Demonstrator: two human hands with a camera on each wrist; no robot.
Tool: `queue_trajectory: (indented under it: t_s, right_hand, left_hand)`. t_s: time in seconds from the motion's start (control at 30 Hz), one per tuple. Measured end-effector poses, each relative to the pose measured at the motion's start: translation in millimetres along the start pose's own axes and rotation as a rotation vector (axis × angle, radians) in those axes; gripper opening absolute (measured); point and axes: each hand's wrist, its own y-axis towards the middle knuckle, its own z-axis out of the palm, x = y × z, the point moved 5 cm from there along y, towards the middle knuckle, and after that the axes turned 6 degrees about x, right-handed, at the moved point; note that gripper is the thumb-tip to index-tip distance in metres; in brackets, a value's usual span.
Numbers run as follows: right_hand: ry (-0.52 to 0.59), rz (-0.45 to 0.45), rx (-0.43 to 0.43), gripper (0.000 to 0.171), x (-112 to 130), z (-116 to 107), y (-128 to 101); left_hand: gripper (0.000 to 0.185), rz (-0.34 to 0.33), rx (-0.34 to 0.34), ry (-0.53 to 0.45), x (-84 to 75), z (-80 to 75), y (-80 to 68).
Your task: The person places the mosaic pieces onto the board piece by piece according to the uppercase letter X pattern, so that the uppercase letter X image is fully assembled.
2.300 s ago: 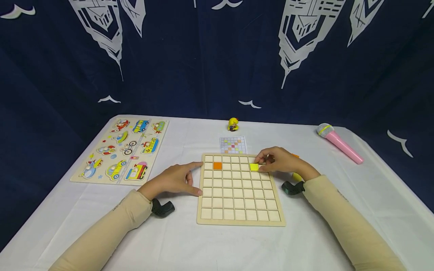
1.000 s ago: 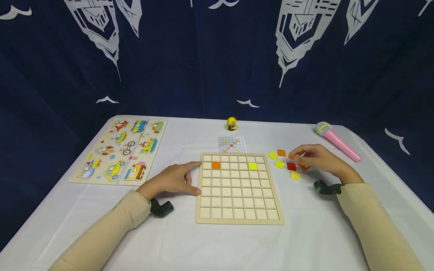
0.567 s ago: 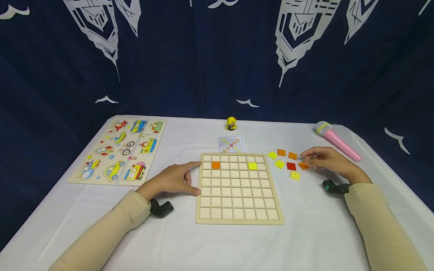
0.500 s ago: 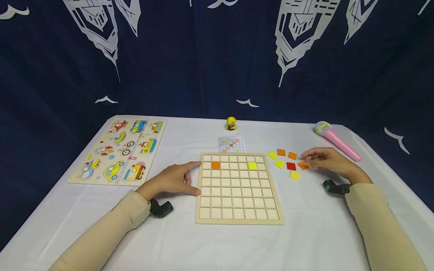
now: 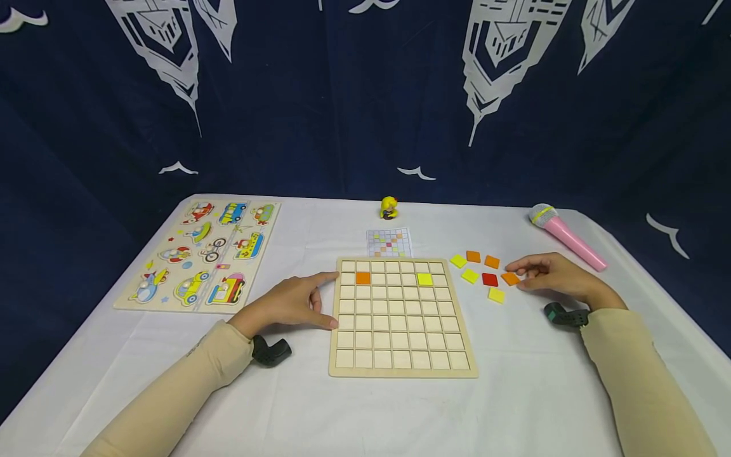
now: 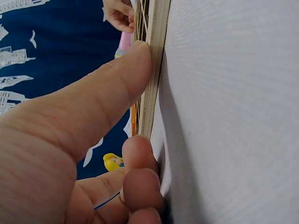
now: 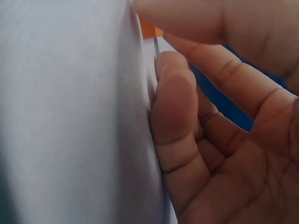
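My left hand (image 5: 291, 301) touches the left edge of the wooden grid board (image 5: 405, 373) with thumb and index finger spread along it; the left wrist view shows the thumb (image 6: 107, 88) against the rim. An orange tile (image 5: 363, 278) and a yellow tile (image 5: 425, 279) sit in the board's second row. To the right, my right hand (image 5: 556, 277) rests on the cloth with loosely bent fingers, nothing held. Its fingertips are beside an orange tile (image 5: 510, 278). A red tile (image 5: 489, 279) lies just left of that, among several loose yellow and orange tiles.
A printed colour-grid card (image 5: 389, 242) lies behind the board, with a small yellow figurine (image 5: 389, 207) farther back. A pink microphone (image 5: 571, 240) lies at the back right. The vehicle picture puzzle (image 5: 197, 260) is on the left.
My right hand has left the yellow tile in the board, moved right past the loose tiles and settled lower onto the cloth. The left hand has stayed at the board's edge.
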Motion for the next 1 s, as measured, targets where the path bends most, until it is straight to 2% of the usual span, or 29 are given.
queue_trajectory:
  t_s: [0.27, 0.47, 1.0]
  right_hand:
    - [-0.092, 0.033, 0.007, 0.038, 2.1, 1.2, 1.9]
    - [-0.138, 0.023, -0.002, 0.035, 8.6, 2.8, 2.9]
    - [-0.176, -0.14, -0.036, 0.027, 51.0, 17.4, 9.0]
  left_hand:
    - [0.101, 0.007, -0.005, 0.01, 0.6, -0.3, 0.4]
    - [0.102, 0.0, -0.001, 0.003, 0.6, 0.5, 0.2]
    - [0.102, -0.001, -0.004, 0.006, -1.6, 0.0, 0.1]
